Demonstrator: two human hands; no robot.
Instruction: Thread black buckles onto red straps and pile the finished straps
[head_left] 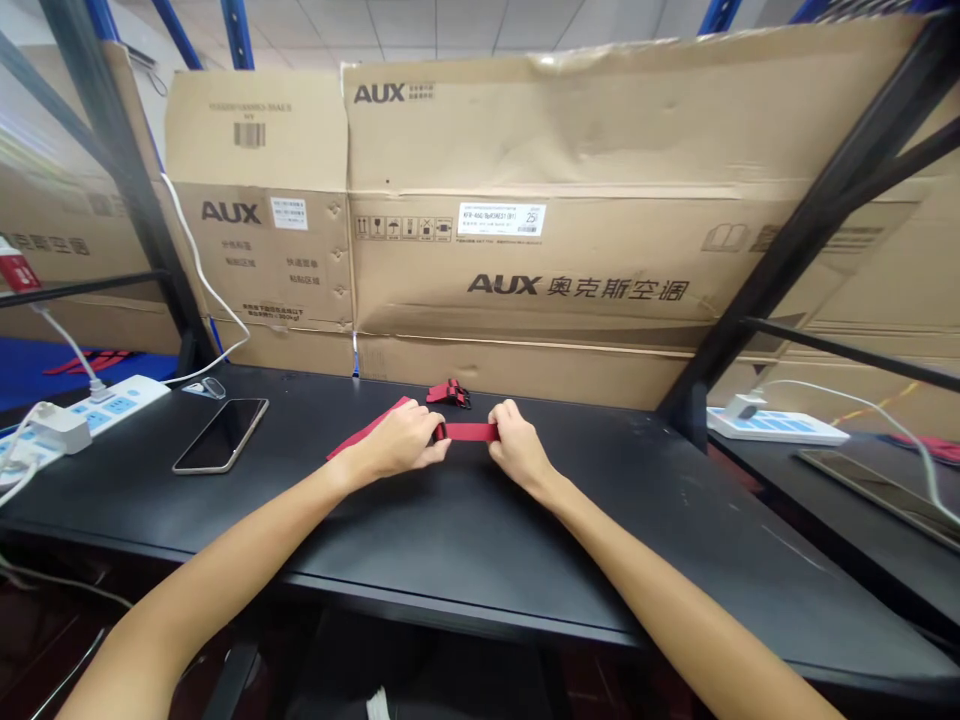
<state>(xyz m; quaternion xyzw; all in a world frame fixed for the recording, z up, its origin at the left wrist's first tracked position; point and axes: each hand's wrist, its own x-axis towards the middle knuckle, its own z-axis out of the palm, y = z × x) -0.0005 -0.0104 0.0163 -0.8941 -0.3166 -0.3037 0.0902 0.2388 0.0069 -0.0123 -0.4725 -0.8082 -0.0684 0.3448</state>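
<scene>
A red strap [471, 432] stretches level between my two hands, just above the black table. My left hand [401, 440] is closed round it at a black buckle [439, 432], and a loose red length trails out behind that hand to the left. My right hand [519, 448] pinches the strap's other side, its fingers closed. Just beyond my hands lies a second red strap [448, 393], folded up, with black buckle parts. My fingers hide part of the buckle and the strap's right end.
On the black table [450, 540] a phone [221, 436] lies at left, near a white power strip [124, 405] with plugs and cables. Cardboard panels [600, 200] stand along the back. Black metal posts [780, 230] rise at both sides. Another power strip [780, 425] is at right.
</scene>
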